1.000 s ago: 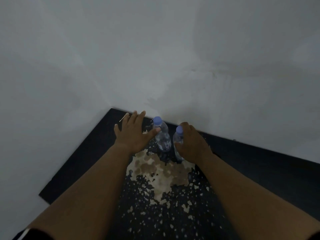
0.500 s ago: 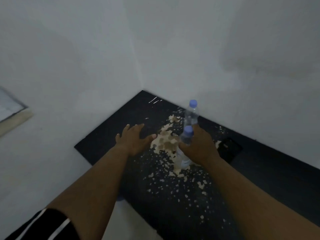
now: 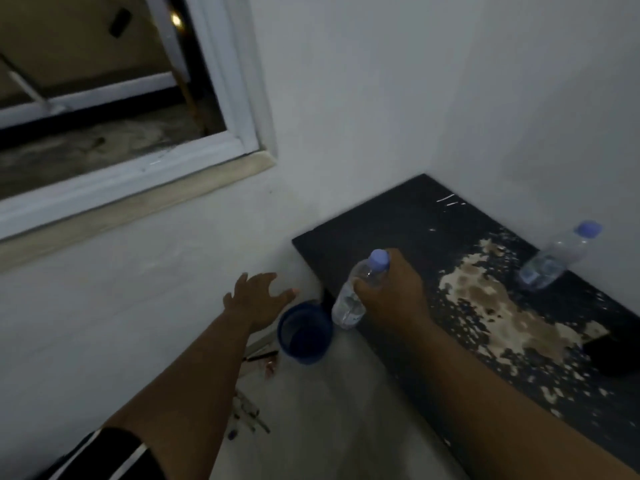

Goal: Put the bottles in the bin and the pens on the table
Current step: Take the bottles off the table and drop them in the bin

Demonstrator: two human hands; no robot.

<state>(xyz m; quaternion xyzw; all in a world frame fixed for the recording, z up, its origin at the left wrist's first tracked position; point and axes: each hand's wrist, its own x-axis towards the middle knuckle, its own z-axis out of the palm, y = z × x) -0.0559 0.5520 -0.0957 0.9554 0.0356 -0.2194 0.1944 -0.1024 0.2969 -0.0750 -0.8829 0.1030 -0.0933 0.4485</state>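
My right hand [image 3: 391,292] grips a clear water bottle [image 3: 353,299] with a blue cap, held tilted just right of and above a blue bin [image 3: 304,336] on the floor. My left hand [image 3: 258,299] hovers with fingers spread just left of the bin, holding nothing. A second clear bottle [image 3: 554,259] with a blue cap stands on the dark table [image 3: 398,216] at the right. Several pens [image 3: 249,415] lie on the floor beside my left forearm, partly hidden by it.
The dark table top has a large worn pale patch [image 3: 491,306] and a black object [image 3: 613,351] near its right edge. White walls meet in a corner behind it. A white-framed window [image 3: 138,161] is at the upper left. Pale floor lies below.
My right hand has lifted one bottle off the table and carried it left toward the bin. My view has swung left, bringing the window, bin and pens into sight. The other bottle stays on the table.
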